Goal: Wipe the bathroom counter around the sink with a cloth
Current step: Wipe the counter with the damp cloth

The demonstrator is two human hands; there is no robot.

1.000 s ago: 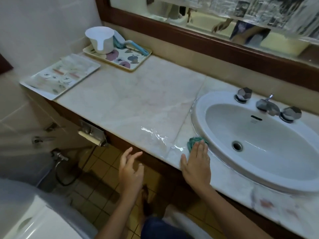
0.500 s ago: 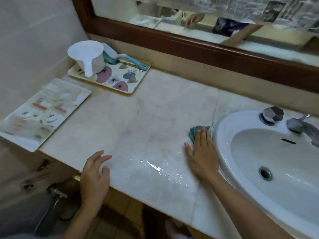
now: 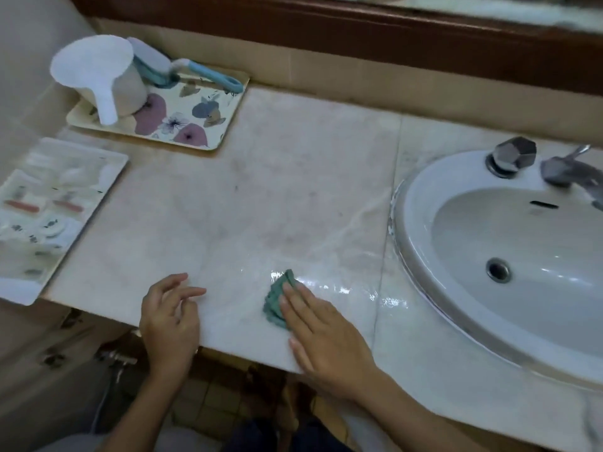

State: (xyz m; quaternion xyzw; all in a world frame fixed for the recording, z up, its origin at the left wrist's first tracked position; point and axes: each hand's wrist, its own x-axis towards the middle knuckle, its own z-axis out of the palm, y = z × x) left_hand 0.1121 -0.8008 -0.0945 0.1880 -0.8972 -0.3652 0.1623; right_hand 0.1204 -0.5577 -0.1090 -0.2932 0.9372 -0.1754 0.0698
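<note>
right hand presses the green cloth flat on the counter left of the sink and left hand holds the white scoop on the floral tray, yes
No. The head view shows the left hand holding nothing, at the counter edge; the white scoop stands untouched on the floral tray. The right hand does press the green cloth flat, left of the sink.

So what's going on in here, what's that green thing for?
Someone is wiping the bathroom counter. Their right hand presses flat on a small green cloth near the front edge, left of the sink. The left hand is at the counter's edge, holding nothing. A wet patch shines between the cloth and the sink. A flowery tray with a white scoop sits at the back.
</note>
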